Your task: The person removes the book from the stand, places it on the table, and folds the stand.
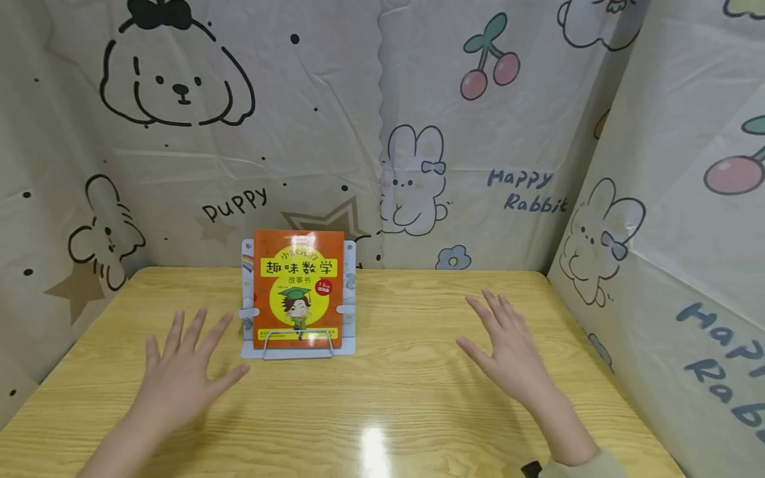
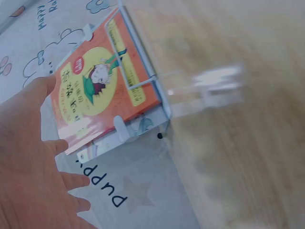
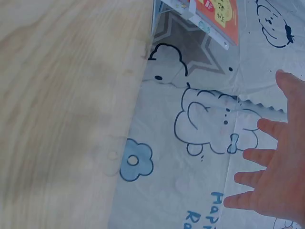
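Observation:
An orange book with a yellow circle and a cartoon figure in a green cap stands upright on a pale book stand. A wire bar and side clips hold it at the front. To its left and nearer the camera, my left hand hovers with fingers spread, touching nothing. Over the right part of the table, my right hand is held up, fingers extended and holding nothing. The left wrist view shows the book beyond my left hand. At the right wrist view's edge is my right hand.
The wooden table has a bright light reflection near its front. Printed cloth with puppy, rabbit and cherry drawings hangs behind the table and along both sides. A dark object shows beside the right sleeve.

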Demonstrator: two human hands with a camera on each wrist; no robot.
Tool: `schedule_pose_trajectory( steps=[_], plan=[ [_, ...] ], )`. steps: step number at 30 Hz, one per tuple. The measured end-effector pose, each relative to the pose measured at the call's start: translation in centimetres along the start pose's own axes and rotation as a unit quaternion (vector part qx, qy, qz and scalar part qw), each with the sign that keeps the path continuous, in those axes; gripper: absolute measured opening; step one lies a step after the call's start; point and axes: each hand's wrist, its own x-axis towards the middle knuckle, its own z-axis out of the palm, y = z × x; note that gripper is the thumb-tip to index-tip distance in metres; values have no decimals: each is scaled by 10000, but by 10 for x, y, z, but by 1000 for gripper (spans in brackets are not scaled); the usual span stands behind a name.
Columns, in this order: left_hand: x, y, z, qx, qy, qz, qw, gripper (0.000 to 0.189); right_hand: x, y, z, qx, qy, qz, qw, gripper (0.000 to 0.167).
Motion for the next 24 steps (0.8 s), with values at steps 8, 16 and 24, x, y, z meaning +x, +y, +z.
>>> schedule_pose_trajectory(
  steps=[8,16,24],
  plan=[
    [17,6,-8,-496,117,-192,9985,88,26,-20,3,630,115,-56,9979,69],
    [34,8,-12,-957,153,-258,9950,90,51,-42,4,1381,41,-56,9904,71],
    [49,11,-11,-1498,362,-394,9873,91,75,-61,13,2010,144,-115,9794,74]
  ],
)
